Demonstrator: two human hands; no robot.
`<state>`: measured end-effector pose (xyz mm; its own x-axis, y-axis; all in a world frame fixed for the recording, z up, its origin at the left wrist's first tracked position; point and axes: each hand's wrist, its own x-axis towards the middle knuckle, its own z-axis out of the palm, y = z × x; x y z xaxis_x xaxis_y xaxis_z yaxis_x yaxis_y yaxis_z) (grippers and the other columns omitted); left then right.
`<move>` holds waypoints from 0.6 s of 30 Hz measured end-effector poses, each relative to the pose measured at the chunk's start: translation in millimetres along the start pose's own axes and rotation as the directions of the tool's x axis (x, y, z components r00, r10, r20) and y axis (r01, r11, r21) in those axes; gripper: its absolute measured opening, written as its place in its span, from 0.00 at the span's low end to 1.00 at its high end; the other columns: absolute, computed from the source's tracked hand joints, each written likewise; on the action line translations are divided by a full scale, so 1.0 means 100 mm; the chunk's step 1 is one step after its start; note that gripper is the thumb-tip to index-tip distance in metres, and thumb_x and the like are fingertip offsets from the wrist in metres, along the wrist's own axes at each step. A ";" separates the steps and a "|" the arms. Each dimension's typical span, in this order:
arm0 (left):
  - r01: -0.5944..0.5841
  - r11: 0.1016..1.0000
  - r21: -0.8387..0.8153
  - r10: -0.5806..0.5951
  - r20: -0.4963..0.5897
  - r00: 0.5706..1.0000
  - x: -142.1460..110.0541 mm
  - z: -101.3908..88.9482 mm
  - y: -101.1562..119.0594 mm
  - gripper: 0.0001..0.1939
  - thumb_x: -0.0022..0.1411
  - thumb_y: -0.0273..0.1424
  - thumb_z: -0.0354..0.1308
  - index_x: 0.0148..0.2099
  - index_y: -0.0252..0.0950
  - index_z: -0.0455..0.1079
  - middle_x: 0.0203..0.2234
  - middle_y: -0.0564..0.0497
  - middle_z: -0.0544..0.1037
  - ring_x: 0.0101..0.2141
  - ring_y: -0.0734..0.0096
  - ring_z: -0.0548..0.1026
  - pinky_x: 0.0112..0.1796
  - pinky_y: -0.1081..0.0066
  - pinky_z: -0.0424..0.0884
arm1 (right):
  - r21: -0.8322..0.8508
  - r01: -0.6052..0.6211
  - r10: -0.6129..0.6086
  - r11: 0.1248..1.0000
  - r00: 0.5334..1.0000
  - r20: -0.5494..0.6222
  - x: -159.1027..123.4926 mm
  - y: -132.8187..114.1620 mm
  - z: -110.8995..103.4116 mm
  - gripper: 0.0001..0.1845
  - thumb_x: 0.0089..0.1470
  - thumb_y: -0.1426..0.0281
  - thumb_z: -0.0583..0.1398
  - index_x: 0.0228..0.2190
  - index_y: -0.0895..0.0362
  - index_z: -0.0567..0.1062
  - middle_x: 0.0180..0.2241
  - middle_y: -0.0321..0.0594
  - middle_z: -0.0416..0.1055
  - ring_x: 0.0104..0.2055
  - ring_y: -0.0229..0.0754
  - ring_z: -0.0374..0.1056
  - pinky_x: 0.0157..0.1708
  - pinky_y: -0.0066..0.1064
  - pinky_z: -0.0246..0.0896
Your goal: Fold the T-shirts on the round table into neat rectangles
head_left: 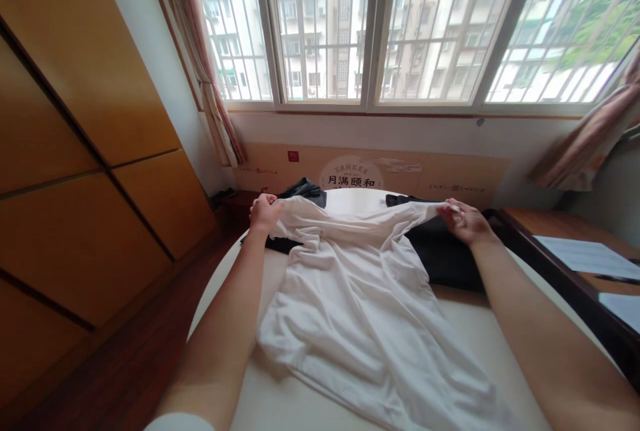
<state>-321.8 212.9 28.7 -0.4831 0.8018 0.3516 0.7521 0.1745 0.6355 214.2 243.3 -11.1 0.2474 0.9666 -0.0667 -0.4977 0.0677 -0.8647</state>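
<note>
Firstly, the hands: the left hand (265, 212) was closed around a bunched upper corner of the white cotton shirt (350, 311), fingers curled over the fabric. The right hand (463, 223) pinched the opposite upper corner between thumb and fingertips, with a small tip of cloth showing at the pinch. The top edge of the shirt ran fairly taut between the two hands, raised slightly at both ends.

Position: the shirt lay on a round cream-coloured surface (465, 324), its lower part spreading toward the wearer and wrinkled lengthwise. A black garment (440, 257) lay beneath and behind it, showing past both sides of the upper edge.

Labels: a tan printed board (370, 174) stood behind the round surface, below the window. It read "ZANKEE" in an arc above the characters 月满颐和, with a red seal mark (293, 156) to the left. Smaller lines of print on it were too small to read.

Surroundings: a wooden wardrobe (85, 171) filled the left of the view, above a reddish wood floor (125, 324). A barred window (370, 31) showed apartment blocks outside, between patterned curtains (590, 137). Sheets of paper (585, 257) lay on a wooden desk (565, 231) at right; no writing could be made out on them.
</note>
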 end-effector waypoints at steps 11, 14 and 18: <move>-0.463 0.886 -0.035 0.414 0.512 0.753 -0.37 0.31 0.48 0.10 0.60 0.26 0.54 0.37 0.37 0.77 0.37 0.48 0.83 0.41 0.61 0.79 0.44 0.69 0.72 | -0.442 0.247 -0.205 0.862 0.969 0.141 -0.23 -0.09 0.59 0.07 0.61 0.68 0.61 0.40 0.58 0.75 0.34 0.45 0.80 0.33 0.44 0.78 0.35 0.33 0.73; -0.491 0.871 -0.004 0.391 0.610 0.689 -0.47 0.45 0.47 0.09 0.54 0.22 0.55 0.30 0.38 0.76 0.31 0.48 0.83 0.36 0.58 0.80 0.40 0.66 0.74 | -0.779 0.571 -0.146 0.259 0.821 0.553 -0.43 0.15 0.90 0.13 0.66 0.64 0.56 0.42 0.58 0.78 0.39 0.46 0.81 0.39 0.45 0.77 0.40 0.32 0.69; -0.509 0.860 0.025 0.391 0.609 0.690 -0.50 0.55 0.44 0.13 0.54 0.19 0.54 0.32 0.38 0.78 0.35 0.46 0.85 0.40 0.58 0.82 0.44 0.67 0.75 | -0.758 0.645 0.039 -0.096 0.763 0.645 -0.64 0.58 1.20 0.12 0.62 0.66 0.60 0.28 0.57 0.79 0.33 0.45 0.81 0.39 0.49 0.75 0.45 0.36 0.62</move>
<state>-239.9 211.3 1.5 0.2337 0.9696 0.0722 0.9040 -0.2440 0.3509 69.7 214.6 2.7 -0.3668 0.8998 0.2364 0.8375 0.4300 -0.3372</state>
